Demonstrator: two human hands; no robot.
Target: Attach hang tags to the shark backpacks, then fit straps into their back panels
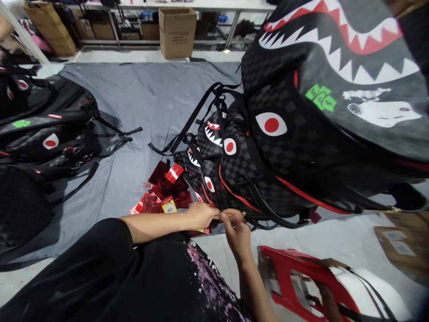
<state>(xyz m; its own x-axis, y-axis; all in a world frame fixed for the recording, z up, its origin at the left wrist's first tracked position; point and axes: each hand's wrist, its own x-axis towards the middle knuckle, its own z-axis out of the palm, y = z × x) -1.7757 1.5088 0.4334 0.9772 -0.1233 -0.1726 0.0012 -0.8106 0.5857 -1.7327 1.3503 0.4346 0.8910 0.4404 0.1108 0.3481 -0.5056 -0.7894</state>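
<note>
My left hand (203, 215) and my right hand (236, 226) meet at the near edge of a pile of black checkered backpacks (234, 174). The fingers of both are closed in a pinch, fingertips almost touching. What they pinch is too small and hidden to make out. The backpacks carry printed shark teeth, red-and-white eyes and red zipper trim. Just left of my left hand lies a heap of dark red and bright red hang tags (167, 185), with a yellow label (169, 205) among them. A black carry handle (268, 210) curves right of my right hand.
More black backpacks (50, 120) lie to the left on the grey cloth (134, 89). A large backpack (328, 120) leans high on the right. A red stool (288, 273) stands below right; a cardboard box (177, 33) stands beyond the cloth.
</note>
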